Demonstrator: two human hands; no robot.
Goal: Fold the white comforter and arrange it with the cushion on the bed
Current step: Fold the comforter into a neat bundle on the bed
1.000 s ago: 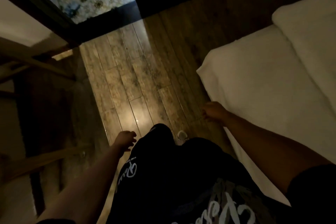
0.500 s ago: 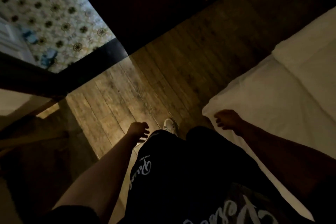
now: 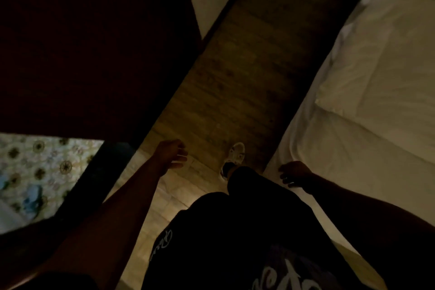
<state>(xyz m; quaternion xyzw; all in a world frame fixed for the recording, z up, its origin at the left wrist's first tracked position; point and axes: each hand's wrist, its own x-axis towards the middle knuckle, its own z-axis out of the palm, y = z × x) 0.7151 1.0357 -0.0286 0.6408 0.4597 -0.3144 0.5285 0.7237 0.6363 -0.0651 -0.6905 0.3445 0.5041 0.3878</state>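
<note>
Both hands hung empty, left hand [image 3: 170, 154] loosely open, right hand [image 3: 293, 173] seemingly half-curled; better to reach the comforter [image 3: 381, 73] edge first.

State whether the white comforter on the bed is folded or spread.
Cannot tell: the comforter lies rumpled on the bed, and only its near corner shows.

Bare forearms, both hands bare. Black shorts [image 3: 247, 231] with white script lettering [image 3: 162, 243], black printed top, one white sneaker [image 3: 234, 156] visible.
</note>
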